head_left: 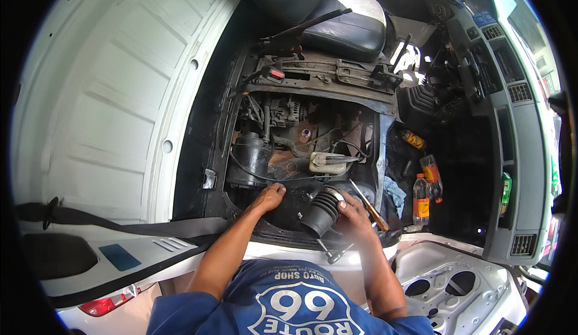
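Gripping black ribbed hose (323,210) with right hand (355,214), left hand (268,198) on engine bay edge (265,226)

Right hand (354,210) grips a ribbed black hose (321,211); left hand (269,195) rests nearby.

Vehicle repair shop: exposed engine bay (301,136) (seat (346,28) lifted).

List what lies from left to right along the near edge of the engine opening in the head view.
Black seat belt strap → left hand → black ribbed hose → right hand → screwdriver with an orange handle → blue rag → plastic bottle with an orange label.
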